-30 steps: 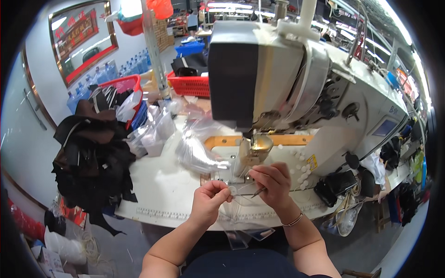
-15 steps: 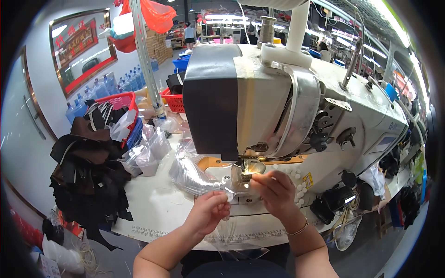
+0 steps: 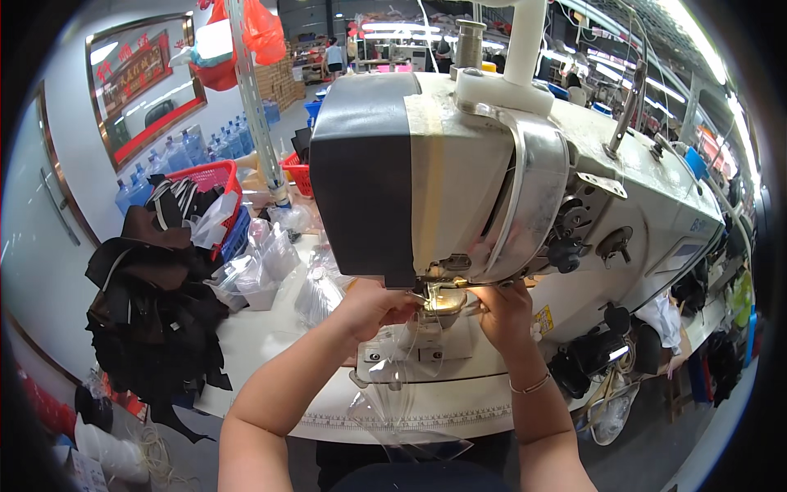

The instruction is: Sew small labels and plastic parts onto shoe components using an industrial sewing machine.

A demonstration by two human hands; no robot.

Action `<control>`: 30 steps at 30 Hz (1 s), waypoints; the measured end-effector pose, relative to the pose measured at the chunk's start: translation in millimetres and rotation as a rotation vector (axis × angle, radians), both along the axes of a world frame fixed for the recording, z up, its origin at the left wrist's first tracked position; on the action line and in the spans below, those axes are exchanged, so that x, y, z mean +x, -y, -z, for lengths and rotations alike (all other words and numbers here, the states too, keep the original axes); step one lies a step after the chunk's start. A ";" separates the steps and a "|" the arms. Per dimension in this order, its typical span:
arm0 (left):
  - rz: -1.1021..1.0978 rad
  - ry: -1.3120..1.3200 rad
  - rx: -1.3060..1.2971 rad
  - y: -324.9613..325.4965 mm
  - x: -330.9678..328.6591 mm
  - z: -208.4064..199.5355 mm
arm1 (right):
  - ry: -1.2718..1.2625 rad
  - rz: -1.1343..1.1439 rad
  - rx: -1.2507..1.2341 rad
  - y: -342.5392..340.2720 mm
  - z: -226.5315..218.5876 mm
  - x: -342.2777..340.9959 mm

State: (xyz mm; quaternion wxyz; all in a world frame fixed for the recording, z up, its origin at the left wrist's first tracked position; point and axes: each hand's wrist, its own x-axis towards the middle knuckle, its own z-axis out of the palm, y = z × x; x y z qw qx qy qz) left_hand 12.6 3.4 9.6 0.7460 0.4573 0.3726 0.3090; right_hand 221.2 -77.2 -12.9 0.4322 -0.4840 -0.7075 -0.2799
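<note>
The left hand [image 3: 385, 310] has its fingers closed on clear plastic [image 3: 392, 402], which hangs toward the table's [image 3: 256, 340] near edge. Under the sewing machine's [image 3: 361, 180] head, the right hand [image 3: 502, 310] bends its partly hidden fingers; I cannot tell their grip.

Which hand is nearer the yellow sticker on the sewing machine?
Right. The right hand is just left of the yellow sticker; the left hand is much farther left, below the dark end cover.
</note>
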 end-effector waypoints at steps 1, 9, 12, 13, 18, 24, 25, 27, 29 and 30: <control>0.005 0.000 -0.001 0.3 1.2 0.0 | -0.001 -0.007 0.000 -3.9 5.5 4.5; 0.067 -0.082 0.008 0.3 -0.6 -2.7 | 0.008 -0.009 -0.002 1.9 3.9 0.4; 0.079 -0.095 0.023 -3.4 0.1 1.8 | -0.006 0.010 -0.061 4.4 0.3 -1.5; 0.078 -0.093 0.021 -2.5 0.7 1.5 | -0.003 -0.007 -0.022 3.1 0.3 -0.2; 0.070 0.031 0.010 1.4 -0.9 -7.9 | -0.026 -0.007 -0.063 6.1 0.0 -0.3; 0.107 -0.014 0.046 0.7 -2.0 -14.6 | -0.032 -0.017 -0.053 9.9 -2.5 -4.5; 0.107 -0.012 0.045 0.6 -1.3 -14.1 | 0.009 -0.021 -0.036 10.3 -2.2 -2.4; 0.112 -0.041 0.064 -1.4 -0.6 -12.1 | 0.049 -0.025 -0.019 9.3 -3.3 -1.9; 0.119 -0.029 0.062 -3.0 -2.6 -9.8 | 0.036 -0.042 0.042 6.8 -4.9 -4.5; 0.125 -0.017 0.059 -2.9 -3.6 -8.9 | 0.036 -0.043 0.042 7.0 -3.9 -4.0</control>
